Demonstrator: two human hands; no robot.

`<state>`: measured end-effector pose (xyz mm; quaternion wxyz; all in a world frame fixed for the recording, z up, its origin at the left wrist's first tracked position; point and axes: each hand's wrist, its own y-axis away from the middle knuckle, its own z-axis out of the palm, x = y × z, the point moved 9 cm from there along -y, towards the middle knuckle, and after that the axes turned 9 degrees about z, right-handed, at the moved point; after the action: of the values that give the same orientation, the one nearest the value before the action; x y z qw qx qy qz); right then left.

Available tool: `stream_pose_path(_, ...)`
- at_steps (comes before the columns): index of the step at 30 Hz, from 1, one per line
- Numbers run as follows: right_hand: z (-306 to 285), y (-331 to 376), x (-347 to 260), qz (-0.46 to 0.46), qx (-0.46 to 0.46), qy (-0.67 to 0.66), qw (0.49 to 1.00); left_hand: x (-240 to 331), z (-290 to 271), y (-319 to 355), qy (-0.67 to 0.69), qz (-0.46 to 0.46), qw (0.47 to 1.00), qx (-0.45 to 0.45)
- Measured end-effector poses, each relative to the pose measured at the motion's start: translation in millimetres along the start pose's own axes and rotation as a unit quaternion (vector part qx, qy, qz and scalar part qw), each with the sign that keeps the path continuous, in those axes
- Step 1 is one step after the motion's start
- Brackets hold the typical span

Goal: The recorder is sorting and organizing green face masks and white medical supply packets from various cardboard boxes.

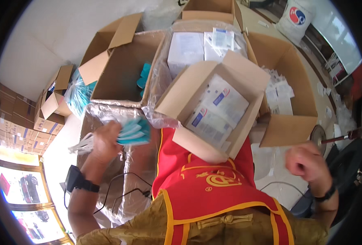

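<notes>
My left hand (106,139) is closed round a small stack of blue-green face masks (134,131), whose white ear loops (82,143) hang out on the wrist side. It is above a plastic-wrapped carton (138,163). Out to the right, my right hand (307,162) is curled into a fist, slightly blurred, with nothing visible in it. An open carton (180,94) is tilted against my red apron (213,192), and flat white packets with blue print (214,107) lie inside it. Neither hand touches this carton.
Deep cartons stand beyond: one (121,67) with some blue-green masks (143,77), another (289,124) with loose white packets (279,94). A white box (185,51) sits farther back. Bagged blue-green goods (81,94) and stacked cartons (15,116) are at left; a white sack (295,20) is far right.
</notes>
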<state>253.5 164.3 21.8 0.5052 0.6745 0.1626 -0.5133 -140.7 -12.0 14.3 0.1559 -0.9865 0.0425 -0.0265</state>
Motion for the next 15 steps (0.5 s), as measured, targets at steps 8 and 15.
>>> stream_pose_path(8,64.5,-105.5,-20.0,-0.115,-0.166,-0.149,0.968,105.3,-12.3,-42.2,0.049,0.218,0.974,0.045)
stream_pose_path(15,112.1,-111.9,-68.6,-0.271,-0.169,0.037,0.947,126.7,-15.7,-46.5,0.034,0.256,0.965,0.05)
